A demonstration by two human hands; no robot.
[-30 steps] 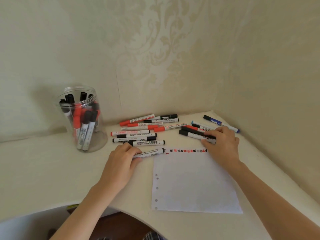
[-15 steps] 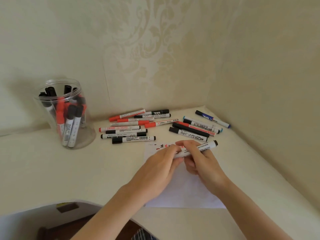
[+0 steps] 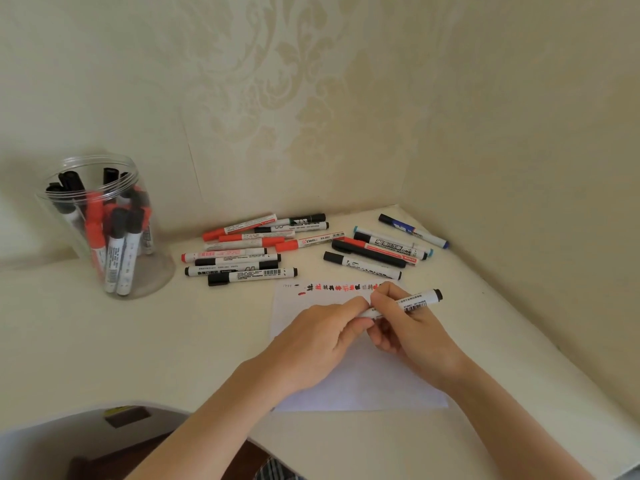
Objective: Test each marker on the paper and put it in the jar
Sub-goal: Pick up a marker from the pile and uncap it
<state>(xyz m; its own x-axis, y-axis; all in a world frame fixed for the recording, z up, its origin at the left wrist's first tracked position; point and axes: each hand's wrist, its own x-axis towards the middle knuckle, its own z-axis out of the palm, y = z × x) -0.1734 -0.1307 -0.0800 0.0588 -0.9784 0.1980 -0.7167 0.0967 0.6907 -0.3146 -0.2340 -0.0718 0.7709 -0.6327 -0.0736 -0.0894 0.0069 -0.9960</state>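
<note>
Cream wallpaper with a faint damask pattern [image 3: 263, 91] covers the two walls that meet at the far right corner, and a pale tabletop [image 3: 104, 341] runs beneath them.

From the head camera, a white sheet of paper [image 3: 363, 382] lies flat near the middle of the tabletop, with a row of small black and red test marks [image 3: 332, 287] along its far edge. Both hands meet above that sheet. The right hand [image 3: 412, 327] curls its fingers round a white-barrelled marker [image 3: 414, 302], whose long axis runs from near left to far right; its black end [image 3: 438, 294] points to the far right, sticking out past the fingers. The left hand [image 3: 322, 341] pinches the marker's opposite, near-left end, which is hidden by the fingers, so whether a cap sits there cannot be told.

Beyond the paper a loose group of markers [image 3: 242, 261] lies on the tabletop, mostly with long axes running left to right, red and black caps mixed. Further right another cluster [image 3: 377, 252] lies slanted, and a blue marker [image 3: 414, 231] sits closest to the corner, well apart from the hands.

At far left stands a clear jar [image 3: 104, 168], upright, holding black and red markers [image 3: 117, 251] that lean inside it.
</note>
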